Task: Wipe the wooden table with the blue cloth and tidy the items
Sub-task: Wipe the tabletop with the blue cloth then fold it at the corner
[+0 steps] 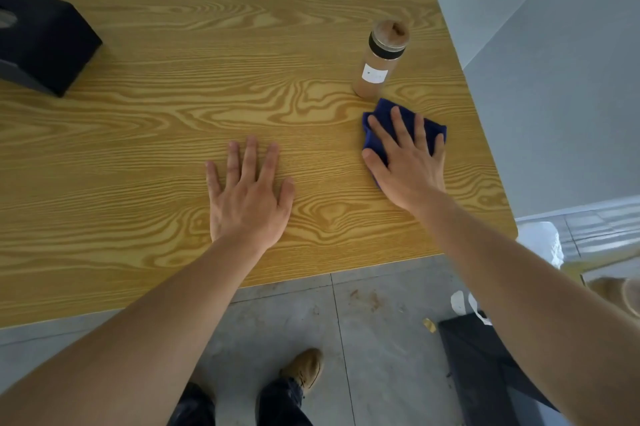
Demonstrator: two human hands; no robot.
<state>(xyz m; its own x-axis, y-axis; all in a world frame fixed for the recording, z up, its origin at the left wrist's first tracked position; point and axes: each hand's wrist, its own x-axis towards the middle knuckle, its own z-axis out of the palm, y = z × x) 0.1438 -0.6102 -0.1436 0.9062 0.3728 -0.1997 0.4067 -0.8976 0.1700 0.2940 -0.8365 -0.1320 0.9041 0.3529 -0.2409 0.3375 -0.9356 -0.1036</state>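
Note:
The wooden table [173, 134] fills most of the view. My right hand [407, 162] lies flat with spread fingers on the folded blue cloth [431, 131], pressing it to the table near the right edge. Just beyond the cloth stands a clear bottle [379, 61] with a brown lid, a black band and a white label. My left hand [247, 190] rests palm down on the bare wood at the middle, fingers apart, holding nothing.
A black tissue box [45, 44] sits at the far left of the table. Grey walls run along the back and right sides. On the tiled floor to the right are a dark bin [485, 366] and white plastic [540, 242].

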